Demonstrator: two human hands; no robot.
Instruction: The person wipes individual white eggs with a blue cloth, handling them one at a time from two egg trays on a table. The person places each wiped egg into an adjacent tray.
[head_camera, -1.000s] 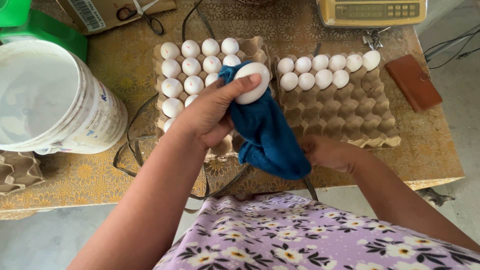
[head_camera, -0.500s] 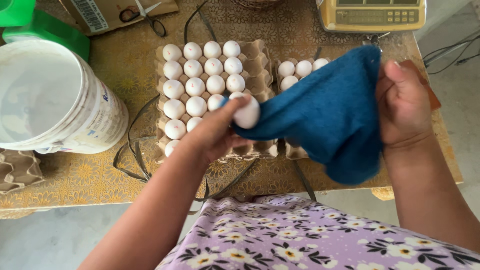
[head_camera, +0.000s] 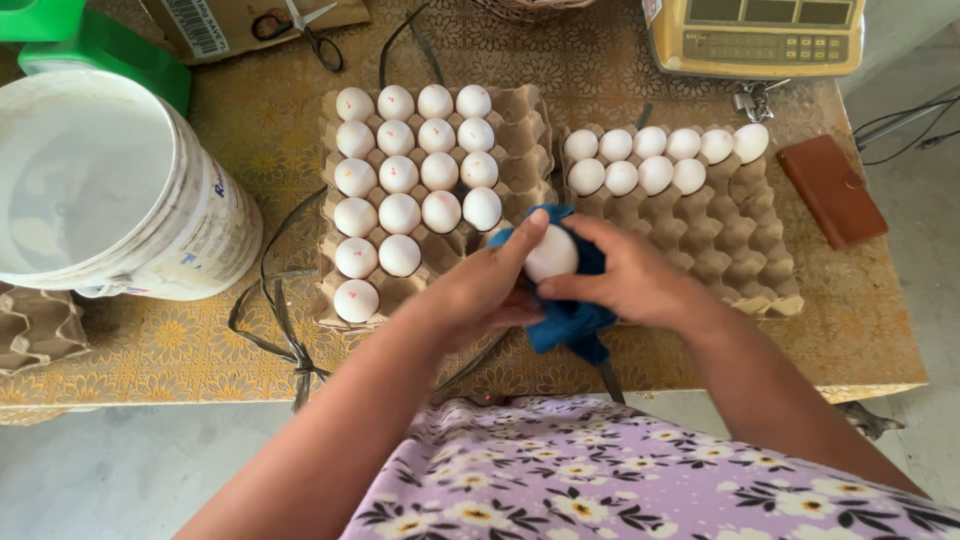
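Both hands are bunched up together over the front edge of the table (head_camera: 150, 350), right in the gap between the two egg trays. The left hand (head_camera: 480, 290) has its fingers curled around a white egg (head_camera: 552, 254), thumb lying up along the egg's left side, so it's a closed grip on the egg. The right hand (head_camera: 630, 280) is wrapped around a blue cloth (head_camera: 565, 320) that's scrunched up under and behind the egg, fingers closed on it with the cloth pressed against the egg; a bit of cloth hangs down past the table's front edge. The left egg tray (head_camera: 530, 120) is mostly full of white eggs, with its right-hand column and front corner cups bare. The right egg tray (head_camera: 730, 240) only has eggs along its back rows. Over at the left edge sits a big white bucket (head_camera: 110, 190) with something green (head_camera: 100, 50) behind it. Back edge has scissors (head_camera: 315, 30) on a cardboard piece and a yellowish weighing scale (head_camera: 755, 35) in the back right corner, keys (head_camera: 755, 98) just in front of it. A brown wallet (head_camera: 832, 190) lies near the right edge.
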